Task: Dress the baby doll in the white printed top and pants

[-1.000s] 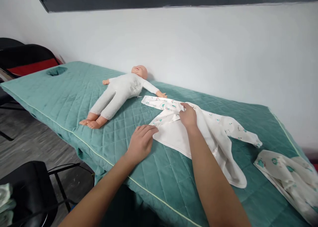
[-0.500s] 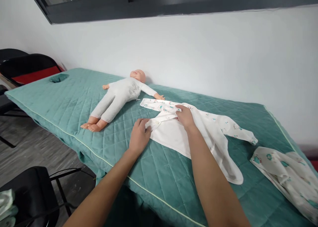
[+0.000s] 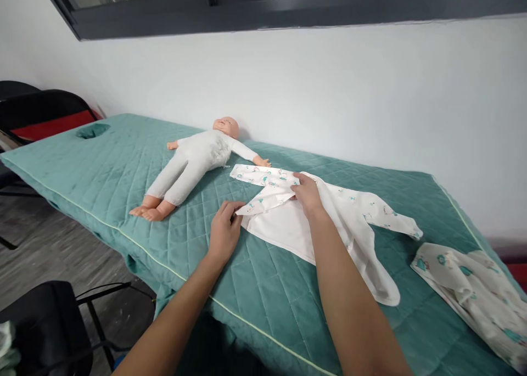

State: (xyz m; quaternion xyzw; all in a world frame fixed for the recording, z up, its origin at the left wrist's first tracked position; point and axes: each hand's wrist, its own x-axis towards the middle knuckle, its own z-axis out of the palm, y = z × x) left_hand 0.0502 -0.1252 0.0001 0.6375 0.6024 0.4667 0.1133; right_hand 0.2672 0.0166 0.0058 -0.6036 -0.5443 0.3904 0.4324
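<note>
A white baby sleepsuit [image 3: 329, 222] with small teal prints lies spread on a teal quilted table [image 3: 123, 173]. My left hand [image 3: 224, 230] pinches the end of one sleeve at the garment's near left corner. My right hand [image 3: 307, 192] presses down on the chest of the sleepsuit, fingers closed on the fabric near the collar. A baby doll [image 3: 193, 159] in a white bodysuit lies on its back to the left, arms out, one hand close to the sleepsuit's far sleeve.
A second printed garment [image 3: 469, 291] lies crumpled at the table's right end. Black chairs [image 3: 45, 104] stand at the far left and another black seat [image 3: 41, 321] near the bottom left. A white wall runs behind the table.
My left hand has closed on the sleeve end and drawn it out to the left. My right hand has stayed on the chest of the sleepsuit.
</note>
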